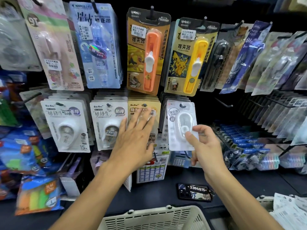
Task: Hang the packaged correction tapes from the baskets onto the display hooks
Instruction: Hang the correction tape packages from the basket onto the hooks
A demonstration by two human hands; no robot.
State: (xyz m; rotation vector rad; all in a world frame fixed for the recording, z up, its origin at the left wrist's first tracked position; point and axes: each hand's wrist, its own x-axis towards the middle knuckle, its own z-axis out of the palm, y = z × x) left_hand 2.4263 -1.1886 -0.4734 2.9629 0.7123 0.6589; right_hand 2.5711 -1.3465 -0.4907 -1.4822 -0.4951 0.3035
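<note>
My right hand (201, 143) pinches the lower part of a clear-and-white packaged correction tape (180, 120), thumb on its front; the pack hangs on a black display hook (183, 106) in the lower row. My left hand (137, 135) lies with straight, spread fingers against the tan packaged correction tape (144, 107) hanging on the neighbouring hook to the left. Two more white correction tape packs (66, 125) (108, 125) hang further left. The rim of a beige plastic basket (149, 216) shows at the bottom centre, its contents hidden.
The upper row holds an orange clip-pusher pack (147, 52), a yellow one (191, 55) and a blue tape pack (98, 47). A bare hook (224, 103) juts out to the right. A phone (194, 192) lies on the dark shelf. Loose packs pile at the lower right (289, 211).
</note>
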